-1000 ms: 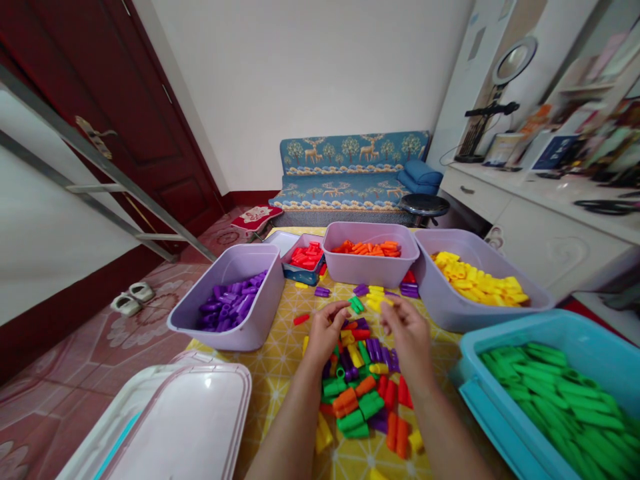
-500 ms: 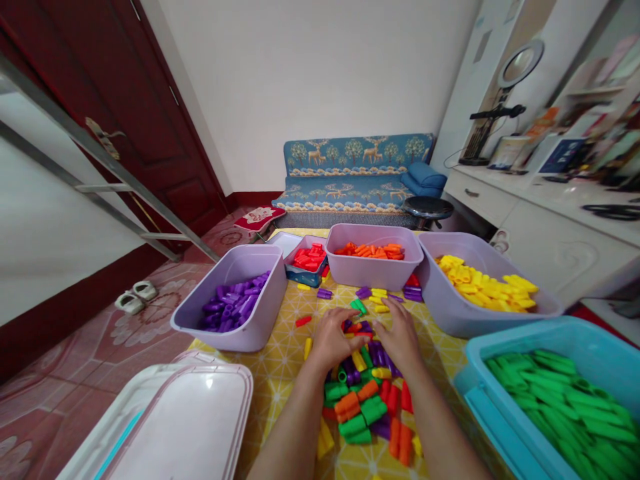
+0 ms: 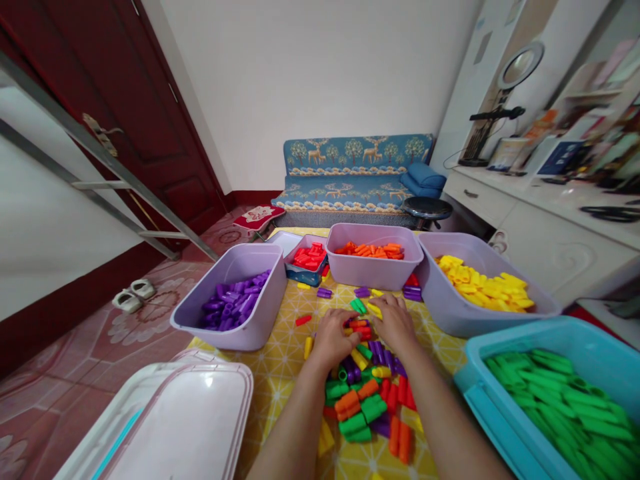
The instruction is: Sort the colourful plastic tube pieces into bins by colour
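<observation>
My left hand (image 3: 336,339) curves around the left of a loose pile of plastic tube-shaped pieces (image 3: 367,360), thumb and fingers apart. Red and purple pieces (image 3: 360,328) lie between my two hands. My right hand (image 3: 399,327) rests at the pile's far right side with its fingers spread. A yellow piece (image 3: 375,310) lies by its fingertips, seemingly touching them. Green joined pieces (image 3: 356,427), orange ones (image 3: 347,405) and red ones (image 3: 400,437) lie nearer to me, between my forearms. What sits under my palms is hidden.
Purple pieces fill a lilac bin (image 3: 267,333) at left. Behind stand a small red-piece tray (image 3: 306,275) and an orange-piece bin (image 3: 373,272). Right are a yellow-piece bin (image 3: 445,313) and a blue green-piece bin (image 3: 500,333). Lids (image 3: 185,420) lie front left on the yellow cloth (image 3: 280,380).
My right hand has shifted slightly away from me and now covers the spot where yellow pieces showed. The red and purple pieces between my hands have moved a little.
</observation>
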{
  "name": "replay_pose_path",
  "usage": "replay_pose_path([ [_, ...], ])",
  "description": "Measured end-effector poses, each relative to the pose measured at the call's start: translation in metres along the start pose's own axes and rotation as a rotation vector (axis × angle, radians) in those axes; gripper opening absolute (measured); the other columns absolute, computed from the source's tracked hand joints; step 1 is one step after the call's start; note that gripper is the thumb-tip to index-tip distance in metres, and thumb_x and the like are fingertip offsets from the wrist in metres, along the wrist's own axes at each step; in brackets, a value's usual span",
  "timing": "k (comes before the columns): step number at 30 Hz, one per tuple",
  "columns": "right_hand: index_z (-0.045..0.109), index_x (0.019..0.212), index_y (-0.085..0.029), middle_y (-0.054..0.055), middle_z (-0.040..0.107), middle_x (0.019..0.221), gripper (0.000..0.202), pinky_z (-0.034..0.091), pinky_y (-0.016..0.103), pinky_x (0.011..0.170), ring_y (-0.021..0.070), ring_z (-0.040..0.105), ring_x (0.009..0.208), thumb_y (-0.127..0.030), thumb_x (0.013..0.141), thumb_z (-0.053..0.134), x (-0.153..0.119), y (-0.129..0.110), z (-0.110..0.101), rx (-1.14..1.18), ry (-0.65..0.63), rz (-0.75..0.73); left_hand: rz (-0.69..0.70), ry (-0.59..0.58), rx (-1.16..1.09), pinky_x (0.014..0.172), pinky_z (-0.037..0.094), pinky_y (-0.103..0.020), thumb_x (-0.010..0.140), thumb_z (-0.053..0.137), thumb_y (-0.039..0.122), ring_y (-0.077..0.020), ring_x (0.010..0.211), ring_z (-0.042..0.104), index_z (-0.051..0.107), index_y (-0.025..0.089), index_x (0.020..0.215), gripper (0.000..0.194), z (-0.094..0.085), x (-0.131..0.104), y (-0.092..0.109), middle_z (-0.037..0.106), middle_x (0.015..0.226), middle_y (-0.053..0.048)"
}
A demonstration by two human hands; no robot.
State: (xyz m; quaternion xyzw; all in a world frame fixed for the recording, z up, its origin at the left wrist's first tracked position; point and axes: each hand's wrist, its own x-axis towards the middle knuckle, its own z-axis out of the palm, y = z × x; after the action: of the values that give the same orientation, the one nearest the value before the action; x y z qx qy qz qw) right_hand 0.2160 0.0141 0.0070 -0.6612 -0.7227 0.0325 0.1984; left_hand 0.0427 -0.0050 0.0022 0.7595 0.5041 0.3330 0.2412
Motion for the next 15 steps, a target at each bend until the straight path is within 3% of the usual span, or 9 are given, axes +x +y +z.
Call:
replay_pose_path([
  [5, 0.069, 0.085, -0.020, 0.007, 0.066, 0.092, 0.023, 0.045, 0.032, 0.081, 0.0221, 0.058, 0.089, -0.011, 0.072, 0.052, -0.014, -0.004, -0.002, 0.179, -0.053, 0.058, -0.022, -0.004, -0.026, 0.093, 0.044, -0.037, 0.066, 0.062, 0.016, -0.0250, 0.102, 0.056, 0.066, 0.020, 0.111, 0.045, 0.000, -0.001, -0.001, 0.067, 0.105, -0.006],
  [10, 0.063, 0.085, -0.020, 0.003, 0.069, 0.083, 0.018, 0.048, 0.029, 0.073, 0.0183, 0.064, 0.077, -0.020, 0.078, 0.046, -0.026, -0.005, 0.011, 0.585, 0.056, 0.131, -0.050, -0.012, -0.086, 0.095, 0.044, -0.035, 0.065, 0.059, 0.012, -0.0235, 0.104, 0.057, 0.065, 0.020, 0.114, 0.050, -0.001, -0.002, -0.001, 0.067, 0.108, -0.006],
  [12, 0.063, 0.089, -0.020, 0.004, 0.069, 0.086, 0.020, 0.048, 0.030, 0.073, 0.0186, 0.064, 0.078, -0.026, 0.081, 0.046, -0.029, -0.004, 0.012, 0.586, 0.139, 0.150, -0.068, -0.011, -0.104, 0.094, 0.044, -0.034, 0.066, 0.059, 0.013, -0.0231, 0.103, 0.058, 0.065, 0.021, 0.114, 0.049, -0.002, -0.001, 0.001, 0.069, 0.106, -0.005],
  [15, 0.066, 0.093, -0.021, 0.007, 0.066, 0.097, 0.022, 0.046, 0.033, 0.081, 0.0205, 0.061, 0.089, -0.030, 0.082, 0.049, -0.031, -0.003, 0.008, 0.408, 0.222, 0.125, -0.104, -0.010, -0.120, 0.091, 0.045, -0.034, 0.068, 0.060, 0.018, -0.0225, 0.098, 0.060, 0.067, 0.020, 0.110, 0.042, -0.002, 0.000, 0.003, 0.070, 0.100, -0.004],
])
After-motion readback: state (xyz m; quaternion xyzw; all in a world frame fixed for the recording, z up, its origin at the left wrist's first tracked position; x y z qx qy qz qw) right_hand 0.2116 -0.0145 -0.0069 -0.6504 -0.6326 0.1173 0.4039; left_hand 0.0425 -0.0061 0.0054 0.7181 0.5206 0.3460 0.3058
